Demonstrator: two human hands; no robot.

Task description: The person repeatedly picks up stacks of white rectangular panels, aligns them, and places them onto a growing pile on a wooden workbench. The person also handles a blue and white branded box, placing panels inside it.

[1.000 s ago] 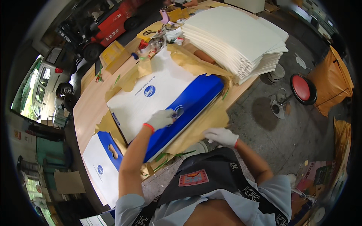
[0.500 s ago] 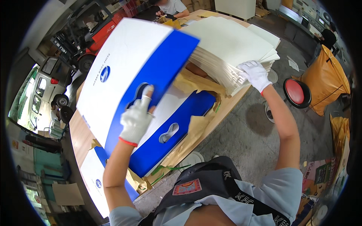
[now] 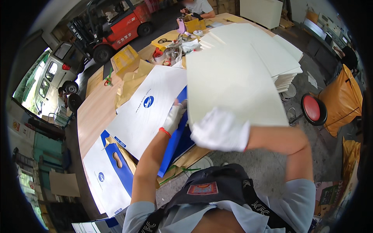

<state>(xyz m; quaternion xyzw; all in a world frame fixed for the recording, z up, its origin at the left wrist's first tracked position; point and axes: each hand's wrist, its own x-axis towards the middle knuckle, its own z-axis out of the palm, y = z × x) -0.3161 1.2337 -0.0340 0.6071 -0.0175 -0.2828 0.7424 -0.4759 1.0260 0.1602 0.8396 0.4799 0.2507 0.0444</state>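
1. Table (image 3: pixel 93 112): long, wooden, strewn with brown paper and bags.
2. Sheet (image 3: pixel 233 81): big white card, lifted and tilted above the table, in front of the stack (image 3: pixel 287 66).
3. Bag (image 3: pixel 145 112): white and blue, flat on the table.
4. Right hand (image 3: pixel 220 130): gloved, fingers clamped on the sheet's lower edge.
5. Left hand (image 3: pixel 173 116): gloved, fingers gripping the bag's edge.

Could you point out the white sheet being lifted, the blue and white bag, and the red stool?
white sheet (image 3: pixel 233 77), head view, middle of its face.
blue and white bag (image 3: pixel 145 116), head view, white panel.
red stool (image 3: pixel 313 109), head view, seat.
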